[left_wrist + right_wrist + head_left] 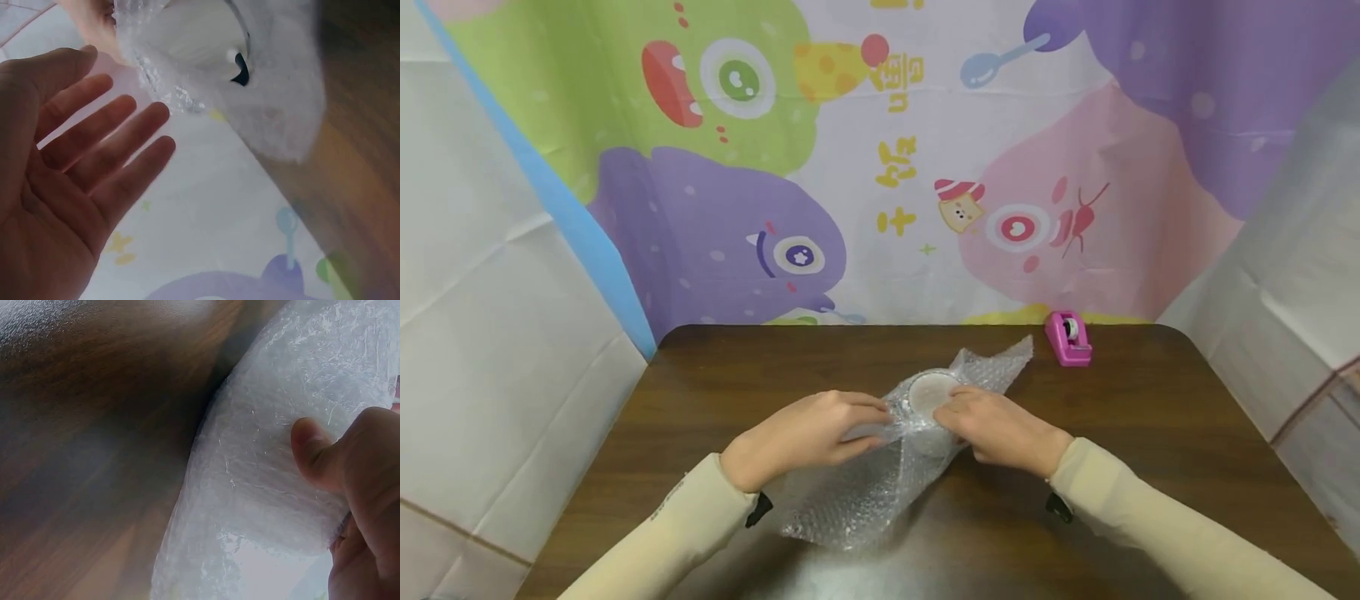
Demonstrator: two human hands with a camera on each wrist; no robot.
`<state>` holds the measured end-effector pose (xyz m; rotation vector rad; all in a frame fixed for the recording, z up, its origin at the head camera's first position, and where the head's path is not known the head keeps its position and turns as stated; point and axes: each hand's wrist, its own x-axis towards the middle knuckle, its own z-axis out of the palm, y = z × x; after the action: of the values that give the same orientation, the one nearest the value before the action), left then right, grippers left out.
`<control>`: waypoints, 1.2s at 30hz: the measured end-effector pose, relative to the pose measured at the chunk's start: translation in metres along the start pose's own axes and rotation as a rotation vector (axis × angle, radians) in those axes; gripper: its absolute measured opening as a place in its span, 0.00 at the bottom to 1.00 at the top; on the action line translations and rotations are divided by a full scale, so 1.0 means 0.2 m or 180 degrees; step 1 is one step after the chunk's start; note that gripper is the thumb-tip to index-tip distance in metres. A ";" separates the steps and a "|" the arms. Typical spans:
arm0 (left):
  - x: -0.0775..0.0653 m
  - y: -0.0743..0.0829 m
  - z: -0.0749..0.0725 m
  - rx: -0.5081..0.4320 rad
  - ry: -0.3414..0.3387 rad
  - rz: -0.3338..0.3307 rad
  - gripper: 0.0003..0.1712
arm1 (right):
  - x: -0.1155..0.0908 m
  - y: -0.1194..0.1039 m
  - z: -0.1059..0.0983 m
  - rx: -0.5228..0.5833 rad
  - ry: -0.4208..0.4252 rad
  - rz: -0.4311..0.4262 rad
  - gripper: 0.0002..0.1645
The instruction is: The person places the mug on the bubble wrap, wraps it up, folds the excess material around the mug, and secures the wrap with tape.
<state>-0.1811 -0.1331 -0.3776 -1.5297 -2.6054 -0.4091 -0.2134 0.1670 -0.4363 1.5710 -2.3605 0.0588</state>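
Note:
A white cup-like vessel (931, 390) with a round rim lies partly wrapped in clear bubble wrap (872, 492). Its pale surface carries a small dark mark (241, 70), seen in the left wrist view. My right hand (1000, 427) grips the wrapped vessel at its right side. In the right wrist view the thumb (312, 450) presses the bubble wrap against its wall, while the fingers are mostly hidden behind. On the other side, my left hand (820, 437) is by the wrap's folded edge, its fingers (140, 147) extended and slightly spread, with nothing between them.
A pink tape dispenser (1069, 340) stands at the back right of the dark wooden table (700, 367). Behind the table hangs a cloth (865, 275) printed with cartoon monsters. Pale panels (497, 333) flank both sides. One loose wrap corner points toward the dispenser.

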 end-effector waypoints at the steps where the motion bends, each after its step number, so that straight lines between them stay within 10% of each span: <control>1: -0.02 0.01 -0.01 0.0056 0.0020 0.0028 0.16 | 0.00 0.00 0.00 0.0015 -0.0030 0.0002 0.26; 10: -0.10 0.08 -0.03 -0.0088 0.0131 0.0413 0.07 | 0.00 0.01 0.01 0.0070 0.0153 -0.0094 0.28; 17: -0.13 0.14 0.02 -0.0309 -0.0180 0.0626 0.08 | 0.00 0.01 0.01 0.0058 0.0218 -0.0102 0.26; 27: -0.23 0.21 0.08 0.0843 -0.0727 0.0607 0.18 | 0.00 0.01 0.02 0.0053 0.0139 -0.0089 0.27; 36: -0.29 0.19 0.16 0.1707 -0.0611 0.0720 0.35 | 0.01 0.00 0.03 0.0111 0.0190 -0.0039 0.26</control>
<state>-0.1173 -0.1546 -0.4133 -1.6844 -2.3438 0.4410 -0.2163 0.1635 -0.4405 1.5771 -2.3160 0.1428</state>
